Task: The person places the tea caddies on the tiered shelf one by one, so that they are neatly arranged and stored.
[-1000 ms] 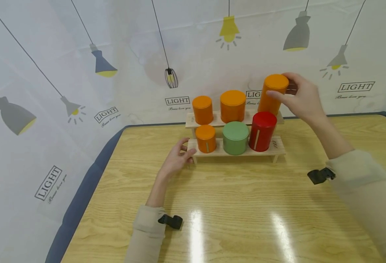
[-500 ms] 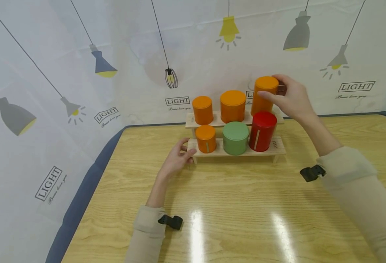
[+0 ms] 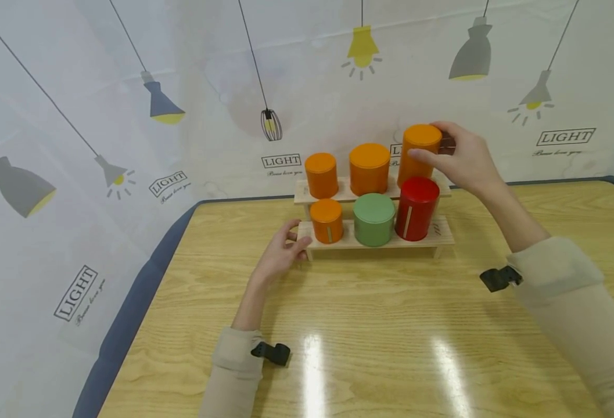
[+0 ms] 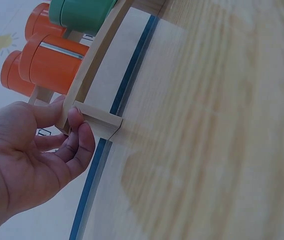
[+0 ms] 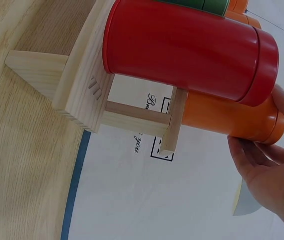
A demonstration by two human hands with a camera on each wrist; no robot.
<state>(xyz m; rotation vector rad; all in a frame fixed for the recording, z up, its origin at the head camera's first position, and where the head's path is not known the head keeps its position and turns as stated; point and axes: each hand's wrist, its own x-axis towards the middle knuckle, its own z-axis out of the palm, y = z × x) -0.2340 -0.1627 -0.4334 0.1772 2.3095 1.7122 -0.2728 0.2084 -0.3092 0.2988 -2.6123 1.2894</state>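
My right hand (image 3: 463, 154) grips a tall orange canister (image 3: 417, 159) near its lid, at the right end of the upper tier. In the right wrist view the canister's base is right at the upper board (image 5: 175, 120), and the red canister (image 5: 181, 45) partly covers it. My left hand (image 3: 280, 249) pinches the left end of the two-tier wooden rack (image 3: 374, 244), thumb and fingers around the lower board (image 4: 94, 60). On that lower tier stand a small orange canister (image 3: 327, 220), a green canister (image 3: 374, 219) and the red one. Two more orange canisters (image 3: 322, 175) share the upper tier.
The rack stands on a wood-grain table (image 3: 369, 325) near its back edge. Behind it hangs a white cloth (image 3: 207, 98) printed with lamps. Blue edging (image 3: 129, 313) runs along the table's left and back.
The tall orange canister has moved left and slightly down with my right hand, to the upper tier beside the other orange ones. My left hand has stayed on the rack.
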